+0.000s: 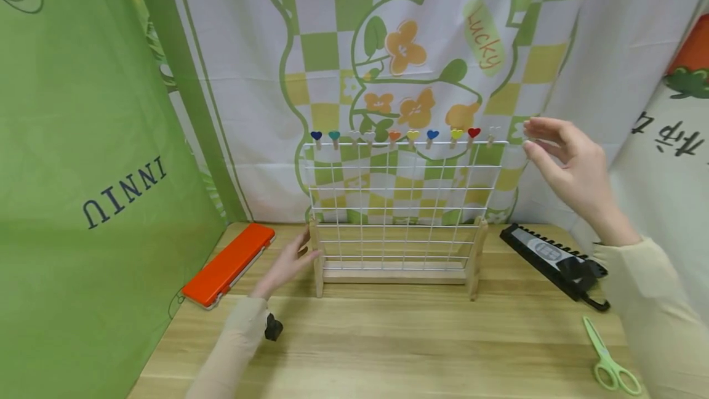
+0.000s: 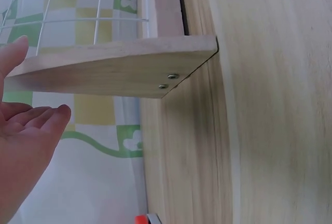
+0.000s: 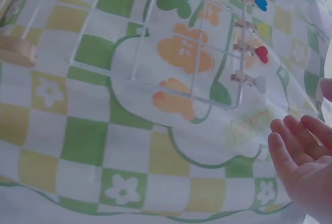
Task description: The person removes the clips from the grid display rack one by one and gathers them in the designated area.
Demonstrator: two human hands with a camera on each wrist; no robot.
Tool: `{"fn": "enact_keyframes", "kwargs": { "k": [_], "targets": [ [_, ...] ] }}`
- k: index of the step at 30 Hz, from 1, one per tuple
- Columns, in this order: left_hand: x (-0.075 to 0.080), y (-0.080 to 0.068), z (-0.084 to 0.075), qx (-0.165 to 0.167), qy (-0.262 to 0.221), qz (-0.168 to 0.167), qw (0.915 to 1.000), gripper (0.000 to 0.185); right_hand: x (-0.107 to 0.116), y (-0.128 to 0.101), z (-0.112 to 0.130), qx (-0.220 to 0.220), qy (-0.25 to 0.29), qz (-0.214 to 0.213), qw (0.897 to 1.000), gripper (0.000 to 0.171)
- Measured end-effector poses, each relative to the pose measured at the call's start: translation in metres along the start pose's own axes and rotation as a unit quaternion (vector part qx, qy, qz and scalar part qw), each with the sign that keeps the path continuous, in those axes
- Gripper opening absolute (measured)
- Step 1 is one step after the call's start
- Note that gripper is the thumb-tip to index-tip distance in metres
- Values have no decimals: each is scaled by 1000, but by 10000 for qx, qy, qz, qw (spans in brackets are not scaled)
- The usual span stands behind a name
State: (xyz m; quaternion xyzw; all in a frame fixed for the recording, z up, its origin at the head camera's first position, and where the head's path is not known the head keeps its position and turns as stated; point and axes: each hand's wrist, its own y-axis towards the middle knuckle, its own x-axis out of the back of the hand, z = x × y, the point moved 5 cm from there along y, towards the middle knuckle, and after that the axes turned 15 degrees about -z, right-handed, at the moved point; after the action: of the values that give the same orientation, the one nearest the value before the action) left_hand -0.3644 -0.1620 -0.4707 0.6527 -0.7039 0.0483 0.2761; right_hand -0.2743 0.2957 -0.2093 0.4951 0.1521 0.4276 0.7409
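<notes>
Wire grid rack upright on the desk; left hand open beside its foot, seemingly touching, right hand open near the top corner — a nudge could topple it.

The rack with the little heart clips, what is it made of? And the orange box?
The rack looks like thin metal wire with a smooth white coating; its feet look like pale unpainted wood, with visible grain and two screws. The heart clips look like small wooden pegs with painted hearts. The orange box looks like smooth plastic, though that is less sure.
</notes>
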Motion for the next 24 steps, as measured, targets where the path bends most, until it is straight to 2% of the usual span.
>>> {"fn": "enact_keyframes", "kwargs": {
  "k": [6,10,17,24],
  "targets": [
    [-7,-2,-1,-88,-116,35,9999,73,-13,20,12,11,-203,380,9991,38],
    [-9,-3,0,-174,-75,-105,9998,67,-22,29,20,166,-319,583,9977,37],
    [-13,-4,3,-11,-68,-349,9994,64,-41,39,31,273,-330,1052,9935,35],
    [-15,-5,6,84,-124,-498,9986,59,-58,46,40,254,-163,1328,9907,33]
  ]
}}
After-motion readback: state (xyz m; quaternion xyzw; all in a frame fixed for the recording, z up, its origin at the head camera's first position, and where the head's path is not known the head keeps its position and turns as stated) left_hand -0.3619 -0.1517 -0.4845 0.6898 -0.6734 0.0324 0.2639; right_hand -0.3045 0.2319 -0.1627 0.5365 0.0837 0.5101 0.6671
